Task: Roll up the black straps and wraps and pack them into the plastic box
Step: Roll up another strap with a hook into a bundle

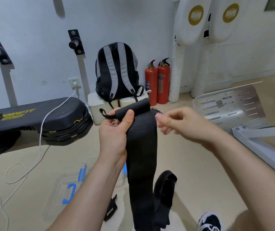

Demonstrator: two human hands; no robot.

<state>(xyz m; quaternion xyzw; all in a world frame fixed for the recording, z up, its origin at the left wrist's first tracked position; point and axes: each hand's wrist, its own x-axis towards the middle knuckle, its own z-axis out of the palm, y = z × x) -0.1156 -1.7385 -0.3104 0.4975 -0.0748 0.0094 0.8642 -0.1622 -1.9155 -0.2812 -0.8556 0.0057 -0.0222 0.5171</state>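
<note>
My left hand [115,130] grips the top of a long black wrap [141,155], its upper end curled into a small roll under my thumb, with a thin loop sticking out to the left. The rest of the wrap hangs straight down. My right hand [180,124] hovers just right of the roll, blurred, fingers loosely bent and holding nothing. On the floor below lie a second black strap [165,189] and a small black wrap with white lettering [111,209]. The clear plastic box [63,195] with blue latches sits on the floor lower left, partly behind my left forearm.
A black stack of step platforms [63,120] stands at left with a white charging cable [40,144] trailing over the floor. A backpack [116,70] rests on a white block, beside two red fire extinguishers [158,82]. A metal footplate frame [230,105] is at right. My shoe [210,220] shows bottom right.
</note>
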